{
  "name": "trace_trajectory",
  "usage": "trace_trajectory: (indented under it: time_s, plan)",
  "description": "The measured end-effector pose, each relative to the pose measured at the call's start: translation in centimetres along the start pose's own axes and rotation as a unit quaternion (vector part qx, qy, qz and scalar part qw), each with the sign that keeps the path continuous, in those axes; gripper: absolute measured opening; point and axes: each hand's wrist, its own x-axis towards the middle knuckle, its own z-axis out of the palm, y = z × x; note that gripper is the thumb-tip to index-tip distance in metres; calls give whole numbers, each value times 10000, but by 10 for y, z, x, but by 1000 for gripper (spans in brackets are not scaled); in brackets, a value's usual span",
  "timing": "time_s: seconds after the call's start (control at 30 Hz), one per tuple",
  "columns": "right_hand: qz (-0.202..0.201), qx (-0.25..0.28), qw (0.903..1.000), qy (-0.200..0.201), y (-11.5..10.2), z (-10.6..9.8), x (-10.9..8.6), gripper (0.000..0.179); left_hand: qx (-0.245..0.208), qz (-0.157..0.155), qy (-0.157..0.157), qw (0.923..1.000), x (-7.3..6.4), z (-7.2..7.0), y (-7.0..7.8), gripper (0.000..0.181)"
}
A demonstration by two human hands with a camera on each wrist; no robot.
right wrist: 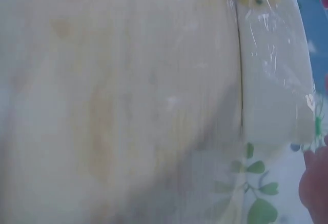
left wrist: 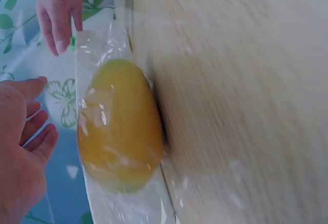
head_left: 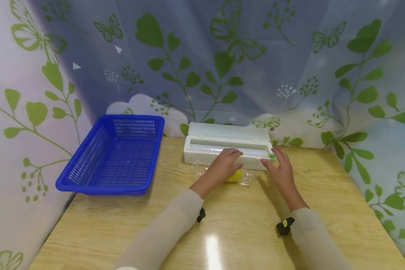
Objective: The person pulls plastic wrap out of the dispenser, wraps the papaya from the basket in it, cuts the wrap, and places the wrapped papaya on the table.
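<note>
A yellow, mango-like oval fruit (left wrist: 120,126) lies under clear plastic film at the front of a long white cling-film box (head_left: 222,158). The box's lid (head_left: 227,132) stands raised at the back, and a pale roll (head_left: 229,150) lies inside. Over the fruit and the box's front edge is my left hand (head_left: 221,165), its fingers loosely bent and holding nothing. At the box's right end is my right hand (head_left: 281,170), thumb and fingers apart, close to a small green piece (head_left: 271,154). Whether its fingertips touch the box, I cannot tell.
A blue plastic basket (head_left: 148,170) with slotted sides stands on the wooden table (head_left: 243,225), left of the box. Behind and at both sides hangs a curtain (head_left: 195,45) printed with leaves and butterflies.
</note>
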Motion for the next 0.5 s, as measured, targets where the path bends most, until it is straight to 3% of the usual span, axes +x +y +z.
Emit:
trace_trajectory:
  time_s: [0.13,0.5]
  plan:
    - [89,198,9996,-172,10,-1,6,71,-39,76,-151,9999,14,5,9,42]
    - [355,708,9951,-600,32,-2,17,72,-40,174,-172,9997,41,22,21,40]
